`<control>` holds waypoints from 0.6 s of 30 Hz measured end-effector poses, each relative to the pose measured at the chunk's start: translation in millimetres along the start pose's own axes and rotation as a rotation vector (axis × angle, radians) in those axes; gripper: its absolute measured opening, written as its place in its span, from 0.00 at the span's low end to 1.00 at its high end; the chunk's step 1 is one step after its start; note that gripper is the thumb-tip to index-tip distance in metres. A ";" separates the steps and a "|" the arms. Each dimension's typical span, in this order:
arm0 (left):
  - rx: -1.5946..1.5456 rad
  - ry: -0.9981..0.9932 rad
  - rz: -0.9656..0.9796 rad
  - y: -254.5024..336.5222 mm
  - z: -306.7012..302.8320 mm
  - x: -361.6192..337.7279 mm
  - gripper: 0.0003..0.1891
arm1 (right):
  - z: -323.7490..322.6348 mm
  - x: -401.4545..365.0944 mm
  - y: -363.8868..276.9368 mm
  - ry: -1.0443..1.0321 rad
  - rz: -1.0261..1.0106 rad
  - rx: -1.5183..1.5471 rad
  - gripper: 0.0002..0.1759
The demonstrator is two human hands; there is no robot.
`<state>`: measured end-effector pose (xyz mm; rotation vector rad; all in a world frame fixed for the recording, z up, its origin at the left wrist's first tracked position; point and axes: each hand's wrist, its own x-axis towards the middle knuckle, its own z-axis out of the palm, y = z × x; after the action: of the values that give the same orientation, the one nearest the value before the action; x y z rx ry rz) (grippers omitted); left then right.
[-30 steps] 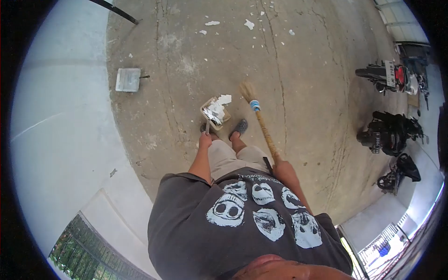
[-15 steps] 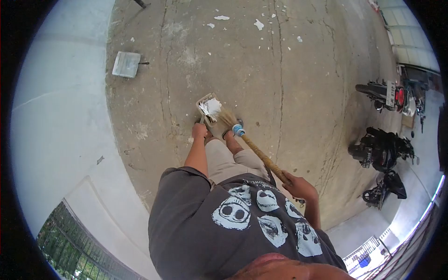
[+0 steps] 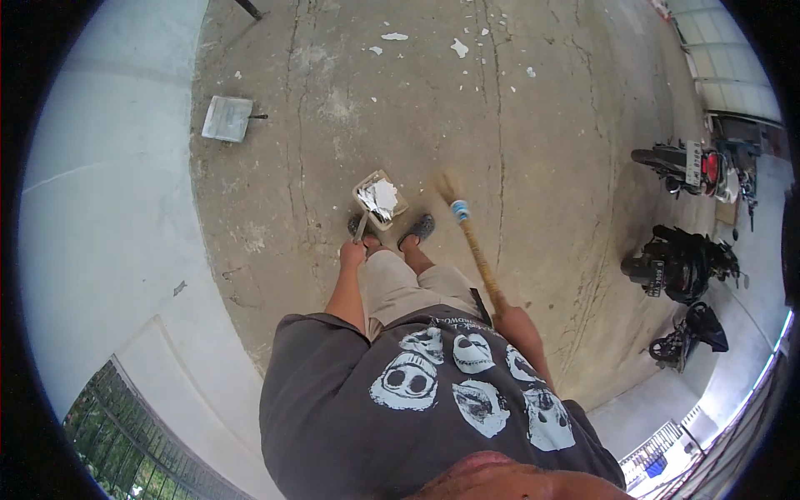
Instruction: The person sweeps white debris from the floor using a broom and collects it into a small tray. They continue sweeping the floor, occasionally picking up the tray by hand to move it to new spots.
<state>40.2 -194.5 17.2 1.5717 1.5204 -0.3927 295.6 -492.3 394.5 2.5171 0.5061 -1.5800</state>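
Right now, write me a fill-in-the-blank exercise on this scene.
1. The long tan straw broom is held in the ____ hand.
2. The left hand grips the tan box-shaped dustpan by its ____.
3. The flat, irregular flakes scattered on the brownish-grey concrete floor are coloured ____.

Missing words: right; handle; white.

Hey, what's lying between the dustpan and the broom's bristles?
In the head view, only concrete floor shows between the dustpan and the broom's bristles.

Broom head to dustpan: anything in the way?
Nothing visible: only floor shows between the broom head and the dustpan. The right shoe sits close by, on the wearer's side of that gap, not across it.
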 end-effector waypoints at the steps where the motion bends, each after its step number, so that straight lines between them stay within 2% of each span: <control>1: -0.013 -0.044 -0.068 19.1 -8.2 -16.4 0.21 | 13.2 8.4 4.0 -0.069 -0.034 0.002 0.34; 2: -0.013 -0.049 -0.066 28.1 -9.7 -23.9 0.21 | 23.0 11.3 5.2 -0.141 -0.065 0.007 0.35; 4: -0.228 -0.112 -0.215 36.1 -5.1 -29.5 0.20 | 15.9 -4.3 -1.5 -0.160 -0.047 0.049 0.34; 5: -0.231 -0.121 -0.211 33.3 3.7 -24.4 0.20 | 13.7 -7.6 1.5 -0.192 -0.092 0.083 0.34; 7: 0.102 0.129 -0.043 5.1 30.8 10.4 0.20 | 3.9 -16.8 -1.7 -0.218 -0.145 0.109 0.34; 8: 0.091 0.136 -0.044 -5.3 38.3 27.9 0.20 | -3.7 -25.3 -8.3 -0.244 -0.129 0.109 0.33; 10: 0.216 0.017 -0.024 -9.2 38.4 41.1 0.20 | -4.1 -33.8 -6.4 -0.269 -0.113 0.109 0.33; 13: 0.149 0.091 -0.123 13.5 20.6 20.9 0.20 | -20.0 -43.7 7.8 -0.119 -0.157 0.051 0.30; 15: 0.524 -0.035 0.239 1.5 12.4 24.7 0.19 | -61.7 -71.4 -0.6 -0.165 -0.021 0.118 0.31; 17: 0.336 -0.057 0.132 -23.6 20.6 35.8 0.18 | -79.4 -81.3 13.1 -0.135 -0.005 0.181 0.31; 18: 0.328 -0.003 0.074 -27.1 23.2 33.2 0.18 | -85.2 -83.8 22.4 -0.130 0.013 0.240 0.32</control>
<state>29.9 -194.9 -30.4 1.8727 1.4434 -0.6261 342.5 -507.1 505.6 2.5513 0.2991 -1.8856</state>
